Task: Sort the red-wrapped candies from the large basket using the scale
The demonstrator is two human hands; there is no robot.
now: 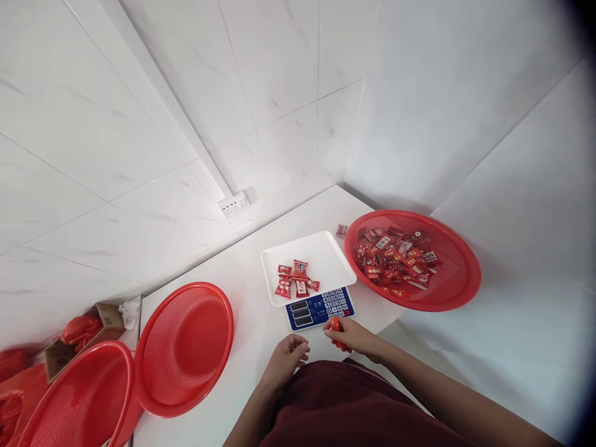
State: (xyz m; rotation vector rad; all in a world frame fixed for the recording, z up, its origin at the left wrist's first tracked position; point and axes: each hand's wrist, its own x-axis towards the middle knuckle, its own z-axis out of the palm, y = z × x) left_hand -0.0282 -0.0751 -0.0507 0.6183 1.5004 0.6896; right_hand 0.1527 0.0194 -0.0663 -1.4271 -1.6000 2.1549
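Note:
My right hand (358, 337) is closed around small red-wrapped candies (336, 329), just in front of the scale's keypad. Beside it, my left hand (286, 359) has loosely bent fingers, the thumb apart from them, and nothing visible in it. In front of both hands stands a digital scale with a blue panel (319, 304). Its white tray (326, 257) bears several red candy packets (299, 279) lying in a loose cluster towards the left. At the right, a red plastic basket (459, 285) holds a heap of similar red packets (395, 257).
A single packet (341, 230) lies behind the scale, near the right basket. On the left stand a red basket (186, 397) with a bare bottom and another red basket (121, 357). Beyond them is a cardboard box (110, 318) with red bags. A socket strip (233, 203) sits by the wall.

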